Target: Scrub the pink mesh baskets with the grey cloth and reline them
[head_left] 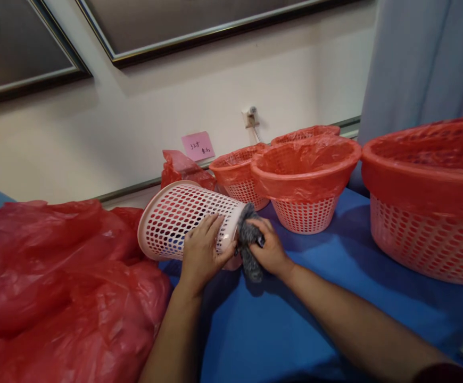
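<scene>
A pink perforated plastic basket lies on its side on the blue table, its open mouth facing left. My left hand grips the basket's wall near its base, fingers wrapped over it. My right hand is closed on a grey cloth, which is pressed against the basket's bottom.
A heap of red plastic bags covers the table's left side. Several pink baskets lined with red bags stand behind and to the right, the nearest just beyond my right hand, a large one at far right. A pink note sticks on the wall.
</scene>
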### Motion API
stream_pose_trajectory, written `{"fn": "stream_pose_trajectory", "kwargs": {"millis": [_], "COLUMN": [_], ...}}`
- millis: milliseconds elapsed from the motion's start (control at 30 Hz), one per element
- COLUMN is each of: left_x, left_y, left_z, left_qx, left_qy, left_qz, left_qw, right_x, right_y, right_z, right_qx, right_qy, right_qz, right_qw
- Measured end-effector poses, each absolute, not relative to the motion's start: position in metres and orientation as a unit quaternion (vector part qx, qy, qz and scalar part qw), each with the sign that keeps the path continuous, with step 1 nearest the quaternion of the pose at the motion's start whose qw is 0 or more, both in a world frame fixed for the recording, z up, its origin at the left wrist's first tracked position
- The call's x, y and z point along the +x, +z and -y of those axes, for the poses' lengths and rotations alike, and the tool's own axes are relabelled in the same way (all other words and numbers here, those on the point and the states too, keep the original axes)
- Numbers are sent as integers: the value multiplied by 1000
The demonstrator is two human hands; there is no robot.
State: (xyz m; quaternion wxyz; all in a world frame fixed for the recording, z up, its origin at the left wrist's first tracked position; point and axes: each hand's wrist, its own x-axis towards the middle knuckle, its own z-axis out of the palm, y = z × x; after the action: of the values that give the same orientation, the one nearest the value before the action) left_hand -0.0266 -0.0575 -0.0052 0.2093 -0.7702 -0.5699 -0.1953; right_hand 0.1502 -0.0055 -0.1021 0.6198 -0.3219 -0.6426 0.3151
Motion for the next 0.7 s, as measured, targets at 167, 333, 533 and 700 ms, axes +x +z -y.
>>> {"fn": "stream_pose_trajectory", "kwargs": {"millis": [167,333,533,700], "left_x": [-31,-31,-32,-34], "left_y": [-5,-6,-6,-6], "left_z": [56,58,58,61], "left_qx": [-770,-771,-773,-769], "left_qy": [-204,-204,-207,-215], "left_qz": [572,570,568,573], "left_qw": [196,195,191,187], "right_x": [153,161,151,149], "right_y": [-113,-107,-112,-129], "right_z": [33,21,37,16], "right_qx": [-332,-455,-299,-476], "right_qy": [341,321,304,358], "right_qz": [800,708,773,699], "right_qw": [364,434,469,396]}}
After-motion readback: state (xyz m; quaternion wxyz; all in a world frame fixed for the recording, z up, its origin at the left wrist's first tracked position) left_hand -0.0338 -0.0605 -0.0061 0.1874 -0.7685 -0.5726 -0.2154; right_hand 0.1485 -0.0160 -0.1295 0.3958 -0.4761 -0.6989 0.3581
